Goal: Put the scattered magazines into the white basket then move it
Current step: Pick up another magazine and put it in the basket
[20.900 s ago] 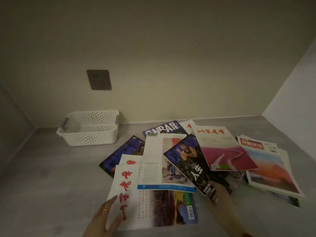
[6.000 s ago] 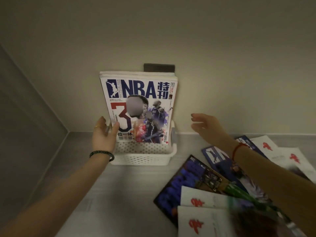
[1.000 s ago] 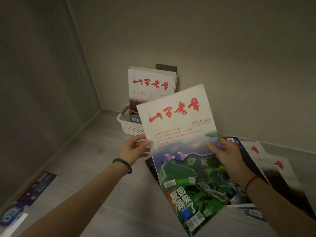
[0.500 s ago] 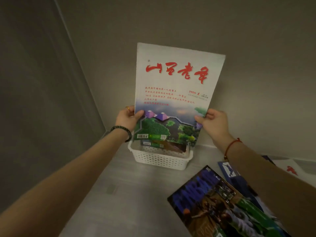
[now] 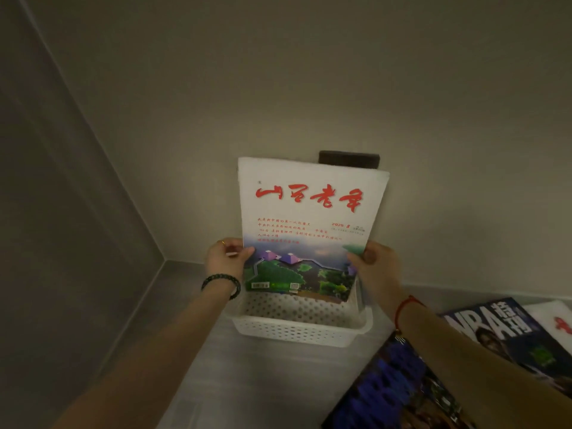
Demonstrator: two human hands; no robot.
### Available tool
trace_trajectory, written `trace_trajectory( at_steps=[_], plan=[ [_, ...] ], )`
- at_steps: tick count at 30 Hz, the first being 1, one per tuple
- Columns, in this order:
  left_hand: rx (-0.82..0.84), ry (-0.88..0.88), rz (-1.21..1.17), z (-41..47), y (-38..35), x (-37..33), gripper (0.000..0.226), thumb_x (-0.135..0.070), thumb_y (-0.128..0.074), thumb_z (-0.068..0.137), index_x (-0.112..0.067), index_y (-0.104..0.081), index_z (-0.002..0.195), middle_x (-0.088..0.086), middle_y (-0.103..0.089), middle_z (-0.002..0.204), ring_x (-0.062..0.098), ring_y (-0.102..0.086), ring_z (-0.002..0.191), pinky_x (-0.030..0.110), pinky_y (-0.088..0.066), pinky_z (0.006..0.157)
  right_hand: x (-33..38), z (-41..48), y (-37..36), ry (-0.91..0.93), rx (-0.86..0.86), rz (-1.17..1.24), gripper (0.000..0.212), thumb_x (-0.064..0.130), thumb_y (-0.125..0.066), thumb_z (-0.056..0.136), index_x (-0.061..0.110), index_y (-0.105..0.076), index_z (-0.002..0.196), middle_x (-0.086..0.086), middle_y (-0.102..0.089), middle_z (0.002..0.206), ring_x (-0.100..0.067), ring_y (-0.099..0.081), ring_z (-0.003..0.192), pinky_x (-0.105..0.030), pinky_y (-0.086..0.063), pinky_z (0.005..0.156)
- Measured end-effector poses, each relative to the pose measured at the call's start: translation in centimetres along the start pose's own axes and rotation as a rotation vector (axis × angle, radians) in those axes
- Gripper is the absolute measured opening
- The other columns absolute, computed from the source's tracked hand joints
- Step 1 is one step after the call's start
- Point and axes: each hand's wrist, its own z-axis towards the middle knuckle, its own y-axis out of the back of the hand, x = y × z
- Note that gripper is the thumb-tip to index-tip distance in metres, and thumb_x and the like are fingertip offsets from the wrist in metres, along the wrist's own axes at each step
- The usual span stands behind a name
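Observation:
A white magazine with red characters (image 5: 309,224) stands upright with its lower edge down inside the white perforated basket (image 5: 297,331), against the back wall. My left hand (image 5: 226,258) grips its left edge and my right hand (image 5: 374,264) grips its right edge. Whatever stands behind it in the basket is hidden by its cover. On the grey surface at the lower right lie a dark blue magazine (image 5: 399,388), an NBA magazine (image 5: 507,332) and a white magazine with red marks (image 5: 554,323), partly under my right forearm.
A dark wall socket (image 5: 349,159) shows just above the upright magazine. A grey side wall (image 5: 68,243) closes the left side, meeting the back wall in a corner close to the basket. Bare grey surface (image 5: 247,382) lies in front of the basket.
The white magazine has gone down from above the basket into it, with both hands still on its edges. A second ago I held it tilted over the scattered pile.

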Motion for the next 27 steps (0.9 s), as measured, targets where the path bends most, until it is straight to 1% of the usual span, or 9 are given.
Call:
trace_trajectory(
  at_steps=[3,5,7,11,14,17,19,21,27],
  plan=[
    [-0.013,-0.004,-0.016,0.2,0.0,0.6,0.028,-0.005,-0.068,0.073,-0.014,-0.047,0.088,0.011,-0.058,0.092,0.030,-0.056,0.093,0.038,-0.048,0.087,-0.5,0.0,-0.3,0.000,-0.025,-0.007,0.003,0.009,-0.063,0.078,0.010,-0.063,0.080,-0.016,-0.070,0.073,-0.016,-0.058,0.056,-0.023,-0.049,0.058],
    [0.037,-0.050,-0.029,0.2,-0.3,0.2,0.044,-0.007,-0.065,0.076,-0.011,-0.042,0.113,0.013,-0.054,0.116,0.026,-0.052,0.105,0.032,-0.044,0.086,-0.4,0.0,-0.6,-0.015,-0.133,0.058,0.018,0.008,-0.065,0.075,0.015,-0.054,0.087,-0.012,-0.067,0.089,-0.017,-0.059,0.071,-0.027,-0.050,0.068],
    [0.114,-0.098,-0.047,-0.1,-0.8,-0.5,0.050,-0.010,-0.058,0.082,-0.013,-0.035,0.127,0.009,-0.049,0.129,0.021,-0.048,0.110,0.030,-0.045,0.082,0.0,-0.2,-1.2,-0.001,-0.171,0.165,0.040,0.000,-0.065,0.073,0.013,-0.046,0.106,-0.005,-0.054,0.107,-0.016,-0.053,0.090,-0.017,-0.050,0.069],
    [0.220,-0.112,-0.021,-1.0,-1.8,-1.6,0.045,-0.012,-0.045,0.090,-0.017,-0.028,0.131,0.008,-0.048,0.129,0.027,-0.051,0.115,0.030,-0.056,0.071,0.9,-0.4,-2.9,0.010,0.020,0.179,0.071,-0.014,-0.054,0.074,0.008,-0.023,0.135,-0.002,-0.044,0.115,-0.002,-0.050,0.077,-0.002,-0.043,0.046],
    [0.249,-0.119,-0.025,-1.8,-1.7,-2.0,0.049,-0.010,-0.050,0.087,-0.016,-0.027,0.130,0.003,-0.045,0.121,0.022,-0.050,0.107,0.019,-0.054,0.056,1.1,-0.1,-1.5,0.033,0.142,0.078,0.078,-0.013,-0.052,0.076,0.010,-0.014,0.140,-0.007,-0.044,0.127,-0.009,-0.052,0.089,-0.010,-0.047,0.056],
    [0.193,-0.139,-0.015,-3.6,-1.2,-2.1,0.056,-0.013,-0.052,0.087,-0.015,-0.024,0.135,-0.001,-0.043,0.121,0.009,-0.052,0.091,0.028,-0.046,0.081,0.7,-0.4,2.0,0.064,0.228,-0.075,0.077,-0.003,-0.060,0.077,0.009,-0.018,0.139,-0.012,-0.038,0.139,-0.028,-0.042,0.124,-0.025,-0.048,0.086],
    [0.126,-0.118,0.002,-5.7,-0.7,-1.8,0.064,-0.017,-0.052,0.088,-0.014,-0.016,0.141,-0.003,-0.041,0.128,0.005,-0.054,0.093,0.027,-0.037,0.091,-0.1,-1.3,5.0,0.026,0.258,-0.150,0.080,0.007,-0.063,0.080,0.011,-0.012,0.142,-0.011,-0.024,0.149,-0.028,-0.030,0.134,-0.040,-0.036,0.107],
    [0.050,-0.115,-0.026,-8.4,-0.3,-1.1,0.062,-0.016,-0.052,0.087,-0.011,-0.020,0.140,0.005,-0.036,0.143,0.019,-0.044,0.123,0.031,-0.031,0.103,-1.4,-2.8,8.3,0.012,0.282,-0.131,0.077,0.008,-0.061,0.082,0.014,-0.015,0.143,-0.009,-0.024,0.150,-0.027,-0.031,0.133,-0.039,-0.031,0.109],
    [0.050,0.093,-0.092,-18.9,-1.3,3.3,0.054,-0.013,-0.053,0.087,-0.008,-0.031,0.136,0.015,-0.035,0.143,0.029,-0.036,0.130,0.038,-0.031,0.104,-7.1,-8.4,16.3,-0.054,0.380,-0.219,0.078,0.004,-0.067,0.076,0.010,-0.023,0.140,-0.016,-0.035,0.142,-0.030,-0.038,0.128,-0.039,-0.039,0.100]
  ],
)
